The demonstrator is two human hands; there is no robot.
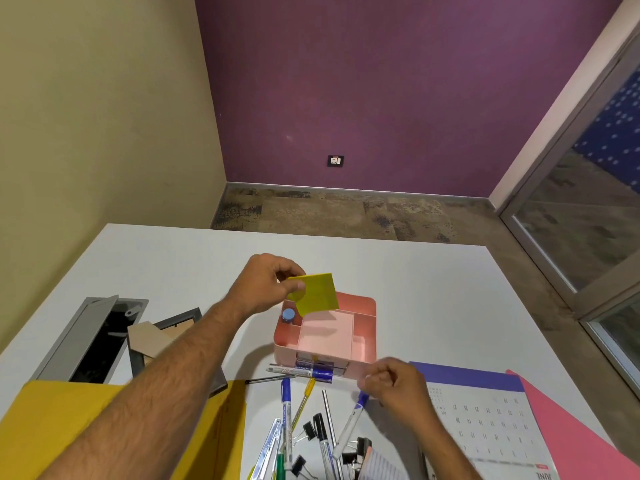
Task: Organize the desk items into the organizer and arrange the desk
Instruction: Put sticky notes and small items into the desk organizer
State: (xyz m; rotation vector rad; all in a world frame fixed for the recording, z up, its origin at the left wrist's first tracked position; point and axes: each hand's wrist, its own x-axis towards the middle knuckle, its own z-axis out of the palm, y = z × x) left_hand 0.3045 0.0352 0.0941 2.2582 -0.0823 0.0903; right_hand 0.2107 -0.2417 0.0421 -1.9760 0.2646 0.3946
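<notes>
The white desk (398, 271) holds a yellow envelope (69, 410) on the left and a calendar (485, 417) on the right; the pink organizer (367, 317) sits in the middle; the left hand (266, 282) pinches a yellow sticky note pad (317, 294) above it; the right hand (394, 382) curls its fingers around a blue marker (351, 424); loose pens (287, 420) and binder clips (349, 455) lie near.

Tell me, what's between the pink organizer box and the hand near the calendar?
Head view: bare white desk; the right hand hovers right beside the pink plastic organizer box.
</notes>
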